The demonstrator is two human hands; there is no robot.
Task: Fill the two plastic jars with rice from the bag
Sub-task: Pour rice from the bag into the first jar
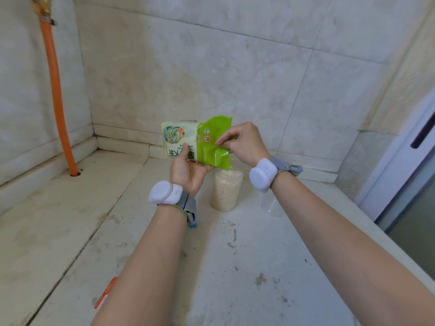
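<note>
both forearms extended forward, left hand (188, 171) palm-up, thumb curled in a grip, right hand (242, 143) raised, fingertips pinching, wrists banded

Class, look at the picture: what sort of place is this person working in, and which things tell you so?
Probably a home kitchen corner: a stone counter against tiled walls, an orange hose through the worktop, and a rice bag tipped over a jar.
</note>
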